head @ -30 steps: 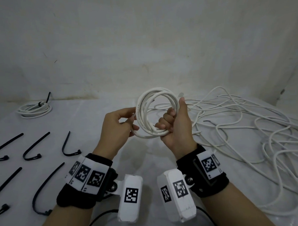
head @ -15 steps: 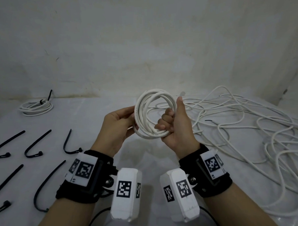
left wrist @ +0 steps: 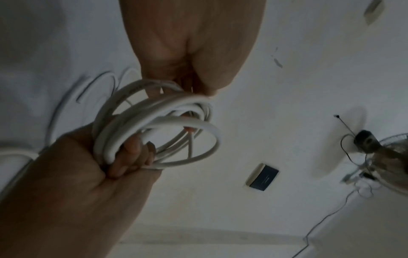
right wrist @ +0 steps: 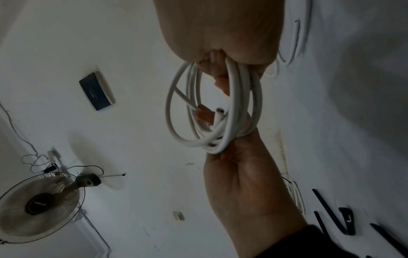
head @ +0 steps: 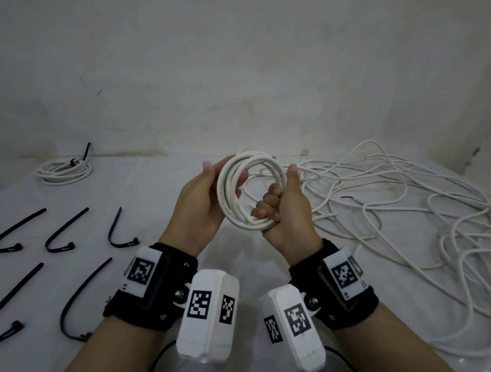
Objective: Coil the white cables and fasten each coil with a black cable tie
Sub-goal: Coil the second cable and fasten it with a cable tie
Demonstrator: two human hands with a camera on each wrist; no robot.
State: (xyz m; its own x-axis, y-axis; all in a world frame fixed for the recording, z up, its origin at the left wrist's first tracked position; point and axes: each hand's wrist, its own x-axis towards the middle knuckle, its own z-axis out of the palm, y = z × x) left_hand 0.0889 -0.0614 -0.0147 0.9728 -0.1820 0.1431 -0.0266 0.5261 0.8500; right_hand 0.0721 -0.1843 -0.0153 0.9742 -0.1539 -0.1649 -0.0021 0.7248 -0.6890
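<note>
White cable coil (head: 248,191) held upright above the table (head: 160,189), centre of scene, between both hands. Right hand (head: 285,212) clenched round the coil's lower right arc, fingers curled through the ring, thumb up along its right side. Left hand (head: 203,207) cups the coil's left side, fingers mostly straight, thumb against the outer turns; fingertips partly hidden behind the cable. A cut cable end (right wrist: 219,110) shows inside the ring in the right wrist view.

No containers in view.

Loose white cable (head: 408,207) sprawls in tangled loops over the right half of the table, from far edge to near. Far left: a finished coil (head: 65,171) lying flat, bound by a black tie. Near left: five black cable ties (head: 118,230) laid out in two rows, apart from each other. Table covered in pale cloth; plain stained wall (head: 233,74) behind. Wrist views show a fan (right wrist: 39,206).
</note>
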